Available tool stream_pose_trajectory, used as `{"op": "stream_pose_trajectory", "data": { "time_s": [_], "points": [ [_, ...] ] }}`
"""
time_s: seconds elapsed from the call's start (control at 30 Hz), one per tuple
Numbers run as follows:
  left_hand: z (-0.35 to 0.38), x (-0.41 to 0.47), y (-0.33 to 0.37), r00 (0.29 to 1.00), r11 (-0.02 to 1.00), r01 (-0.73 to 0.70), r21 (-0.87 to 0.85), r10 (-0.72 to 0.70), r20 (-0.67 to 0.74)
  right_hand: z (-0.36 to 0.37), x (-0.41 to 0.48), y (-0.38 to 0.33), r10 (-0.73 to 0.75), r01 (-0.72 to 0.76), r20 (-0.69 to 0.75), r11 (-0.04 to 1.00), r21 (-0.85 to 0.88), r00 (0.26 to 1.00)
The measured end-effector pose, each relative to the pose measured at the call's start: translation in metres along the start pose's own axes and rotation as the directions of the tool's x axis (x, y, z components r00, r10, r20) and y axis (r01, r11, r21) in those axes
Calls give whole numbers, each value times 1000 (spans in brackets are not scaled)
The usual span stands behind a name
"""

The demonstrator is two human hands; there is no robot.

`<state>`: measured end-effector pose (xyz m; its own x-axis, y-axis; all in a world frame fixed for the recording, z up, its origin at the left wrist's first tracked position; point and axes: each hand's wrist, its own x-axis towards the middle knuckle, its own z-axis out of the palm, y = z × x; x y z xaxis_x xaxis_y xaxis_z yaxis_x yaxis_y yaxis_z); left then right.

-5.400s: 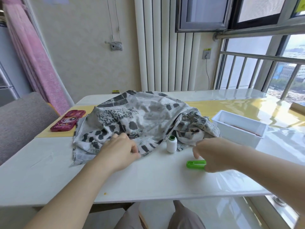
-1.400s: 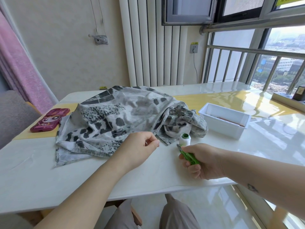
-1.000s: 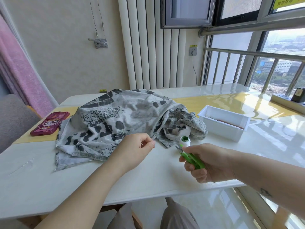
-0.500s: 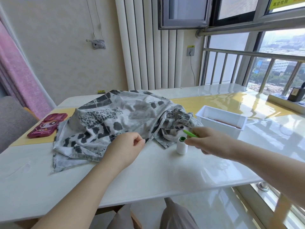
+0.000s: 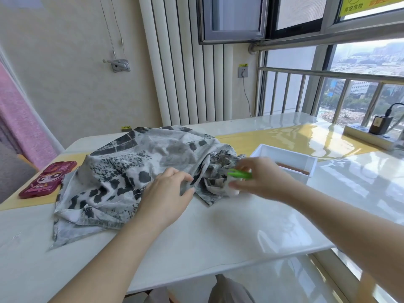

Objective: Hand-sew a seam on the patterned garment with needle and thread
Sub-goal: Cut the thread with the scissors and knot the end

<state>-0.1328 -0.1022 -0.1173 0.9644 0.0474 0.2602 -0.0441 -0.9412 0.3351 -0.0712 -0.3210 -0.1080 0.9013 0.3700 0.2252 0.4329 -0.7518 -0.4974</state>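
Left hand (image 5: 166, 194): fingers (image 5: 182, 176) loosely spread, a narrow gap between index tip and thumb tip. They rest flat on the near edge of the patterned garment (image 5: 131, 162). Needle or thread at the fingertips: cannot tell.

Right hand (image 5: 262, 179): motion-blurred. Fingers curl round green thread snips (image 5: 240, 174), whose tip points toward the left hand. Just under these fingers is a white thread spool (image 5: 232, 190), against the garment's bunched right end. Contact between fingers and spool: cannot tell.

Garment: grey-and-black patchwork print, crumpled, spreading away from the left fingertips to the left and far side. It lies on the white glossy table (image 5: 218, 232).

Beyond the right fingers, just behind them: white tray (image 5: 290, 155). Far past the left hand, off the garment's left edge: pink phone case (image 5: 47, 180). Well to the right of the right hand, at the window edge: power strip (image 5: 367, 139).
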Motion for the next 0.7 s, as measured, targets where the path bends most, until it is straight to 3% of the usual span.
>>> {"op": "stream_pose_trajectory", "data": {
  "time_s": [0.1, 0.17, 0.27, 0.37, 0.7],
  "points": [
    [4, 6, 8, 1000, 1000, -12, -25, 13, 19, -33, 19, 17, 62, -35, -263, 994, 106, 963],
    [8, 10, 13, 999, 999, -20, -37, 22, 40, -51, 32, 36, 152, -128, -331, 987, 94, 931],
    [12, 14, 20, 998, 998, -37, -48, 39, 51, -56, 46, 67, 281, -313, -280, 947, -77, 918],
    [14, 17, 23, 997, 997, -56, -55, 59, 53, -48, 55, 84, 299, -356, -219, 885, -300, 929],
    [16, 18, 9, 997, 997, -43, -69, 47, 57, -45, 54, 104, 417, -417, -84, 828, -376, 905]
  ]
}}
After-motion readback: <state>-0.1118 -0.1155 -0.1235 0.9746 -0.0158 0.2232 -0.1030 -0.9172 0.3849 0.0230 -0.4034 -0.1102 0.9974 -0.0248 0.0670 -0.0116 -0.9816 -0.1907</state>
